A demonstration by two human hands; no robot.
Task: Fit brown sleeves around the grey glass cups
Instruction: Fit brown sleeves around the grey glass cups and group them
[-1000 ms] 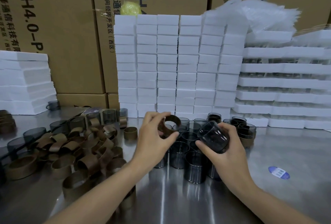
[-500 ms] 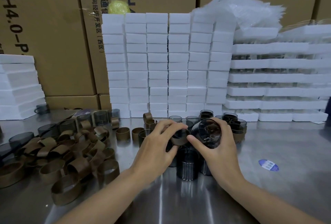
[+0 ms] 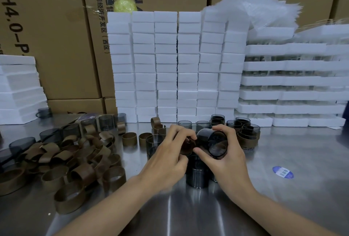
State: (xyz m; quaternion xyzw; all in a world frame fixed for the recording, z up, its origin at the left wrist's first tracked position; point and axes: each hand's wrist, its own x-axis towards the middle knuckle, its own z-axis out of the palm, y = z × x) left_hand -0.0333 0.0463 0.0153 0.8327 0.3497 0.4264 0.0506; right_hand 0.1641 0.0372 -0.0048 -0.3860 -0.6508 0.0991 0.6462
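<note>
Steel table (image 3: 283,207), cup (image 3: 213,142) in right hand (image 3: 226,162)

- brown sleeve (image 3: 188,146): mostly behind left hand (image 3: 166,160) fingers; can't tell if it's on the held cup (image 3: 213,141).
- left hand: knuckle edge blurred.
- upright cup (image 3: 196,179): rim covered by both hands.
- blue sticker (image 3: 282,172): print unreadable.
- carton (image 3: 56,37) lettering: cut off at top edge.
</note>
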